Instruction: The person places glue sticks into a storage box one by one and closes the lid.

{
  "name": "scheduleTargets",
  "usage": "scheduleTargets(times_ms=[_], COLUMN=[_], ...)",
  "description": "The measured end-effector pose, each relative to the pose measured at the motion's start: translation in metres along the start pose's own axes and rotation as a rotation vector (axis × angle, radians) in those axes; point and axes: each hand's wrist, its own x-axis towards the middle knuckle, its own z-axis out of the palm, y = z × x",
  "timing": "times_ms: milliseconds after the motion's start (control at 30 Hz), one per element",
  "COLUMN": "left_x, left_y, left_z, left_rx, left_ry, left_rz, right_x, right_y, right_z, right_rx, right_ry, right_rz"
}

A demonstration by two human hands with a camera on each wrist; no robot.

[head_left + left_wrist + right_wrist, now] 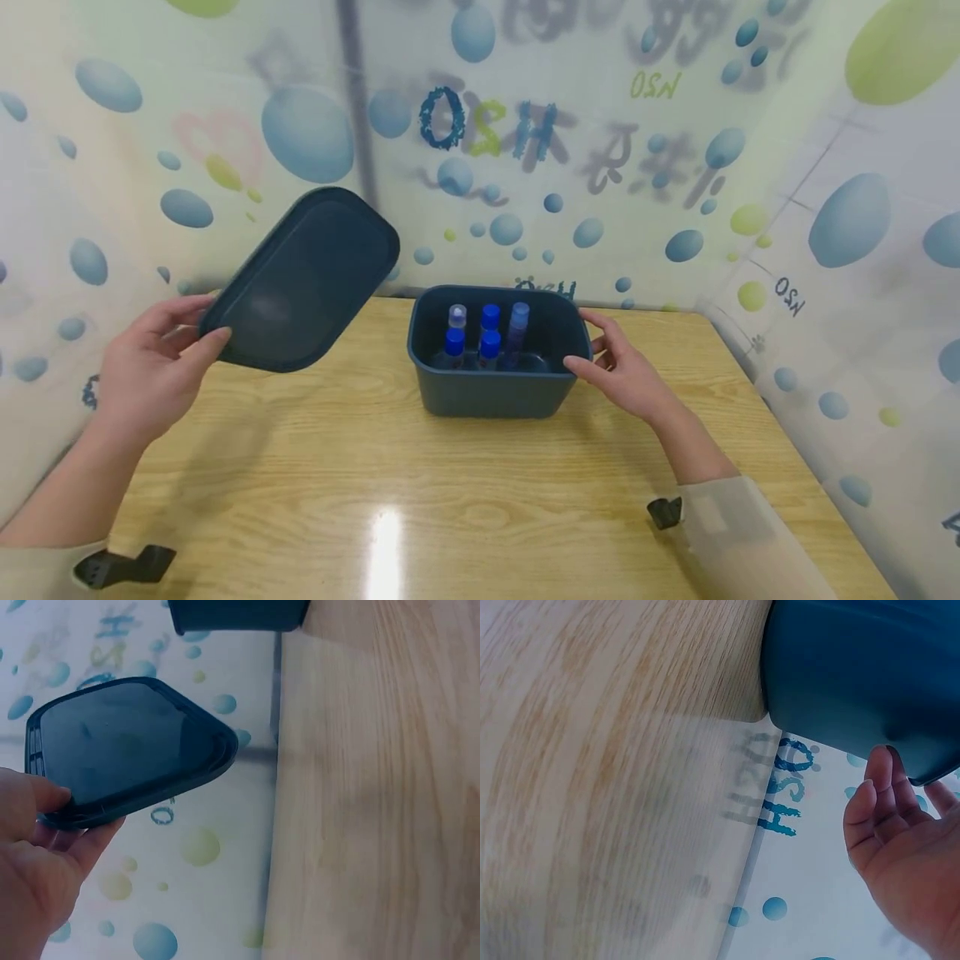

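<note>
In the head view my left hand (153, 367) pinches a dark blue flat lid (303, 279) by its lower left corner, thumb on the near face. The lid is tilted up in the air, left of a matching dark blue storage box (495, 396). That box stands uncovered on the table. Inside are several small upright bottles, most with blue caps (490, 342); a taller bluish bottle (517, 329) stands at their right. My right hand (622, 367) holds the box's right end, thumb at the rim and fingers along the outer wall. In the right wrist view, fingertips (882, 761) touch that wall.
The wood-grain table (480, 500) carries the box near its back edge. A patterned sheet (495, 183) with blue and green bubbles rises behind and at both sides. Dark straps (123, 568) sit at both sleeves.
</note>
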Motion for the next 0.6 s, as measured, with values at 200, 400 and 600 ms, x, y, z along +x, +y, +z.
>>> scheduleTargets(times_ms=[200,400,600], left_x=[0.008,0.015,0.022], left_y=[0.022,0.04,0.058], left_z=[0.024,0.041,0.061], left_rx=[0.013,0.068,0.025], left_ry=[0.06,0.047,0.071], left_rz=[0.122,0.162,0.291], right_x=[0.0,0.0,0.0], right_y=[0.0,0.0,0.0], right_z=[-0.001,-0.001,-0.002], right_rx=[-0.006,-0.019,-0.011], right_ry=[0.004,0.001,-0.008], right_rz=[0.005,0.005,-0.001])
